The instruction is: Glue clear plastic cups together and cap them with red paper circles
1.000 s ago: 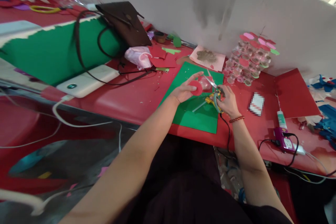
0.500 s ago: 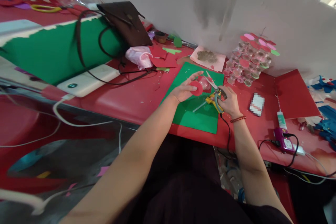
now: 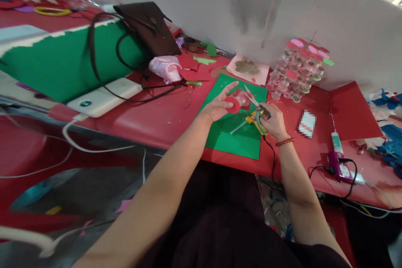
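Observation:
My left hand (image 3: 218, 106) is closed on a clear plastic bottle piece (image 3: 243, 99) with a red disc (image 3: 233, 104) on its near end. At the piece's far end is a square of red paper (image 3: 246, 106). In my right hand (image 3: 274, 122) are scissors (image 3: 258, 109), blades apart and pointing up and left, beside the red paper. Whether the blades touch the paper I cannot tell. Beneath the scissors, a yellow glue gun (image 3: 251, 118) with a clear glue stick (image 3: 238, 127) lies on a green sheet (image 3: 234, 144).
A stack of joined clear bottle pieces (image 3: 292, 75) with coloured discs stands at the back right. To the right are a folded red card (image 3: 354, 111) and a purple power adapter (image 3: 339, 168). A white power bank (image 3: 105, 97) and a brown bag (image 3: 150, 25) lie left.
My left hand has shifted slightly left with the bottle piece, turning the red disc a little. The scissors have barely moved.

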A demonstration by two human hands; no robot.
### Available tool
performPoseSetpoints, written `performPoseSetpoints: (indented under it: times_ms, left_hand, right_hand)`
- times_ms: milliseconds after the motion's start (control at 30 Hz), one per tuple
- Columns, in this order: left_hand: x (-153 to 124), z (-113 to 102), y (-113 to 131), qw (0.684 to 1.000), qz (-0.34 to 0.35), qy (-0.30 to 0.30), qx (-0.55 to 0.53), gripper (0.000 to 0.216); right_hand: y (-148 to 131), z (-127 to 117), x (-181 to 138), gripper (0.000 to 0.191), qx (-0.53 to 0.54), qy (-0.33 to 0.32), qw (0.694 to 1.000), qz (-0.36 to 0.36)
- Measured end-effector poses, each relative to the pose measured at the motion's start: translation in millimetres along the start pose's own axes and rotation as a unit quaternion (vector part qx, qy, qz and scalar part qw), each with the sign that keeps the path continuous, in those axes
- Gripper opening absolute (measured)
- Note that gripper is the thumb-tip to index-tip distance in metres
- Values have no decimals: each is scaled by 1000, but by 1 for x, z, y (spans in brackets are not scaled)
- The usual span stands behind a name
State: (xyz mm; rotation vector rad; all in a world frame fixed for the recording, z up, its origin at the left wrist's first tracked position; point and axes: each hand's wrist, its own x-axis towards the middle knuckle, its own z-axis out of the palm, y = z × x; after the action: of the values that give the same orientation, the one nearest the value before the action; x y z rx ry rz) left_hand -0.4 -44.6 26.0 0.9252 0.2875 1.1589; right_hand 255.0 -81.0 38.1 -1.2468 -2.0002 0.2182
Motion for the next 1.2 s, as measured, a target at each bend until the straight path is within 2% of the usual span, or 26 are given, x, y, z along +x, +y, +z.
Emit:
performPoseSetpoints:
  times_ms: [333,667,1200]
  left_hand:
    - [-1,-2,1,1000,2,1,-4,122]
    - [2,-9,-2,999,26,23,0,119]
    - [0,0,2,998,29,42,-43,112]
  right_hand:
    - [1,-1,1,42,1,-14,1000,4]
    - [0,0,1,44,10,-10,1000,10]
    - [-3,-2,1,47,6,-16,1000,5]
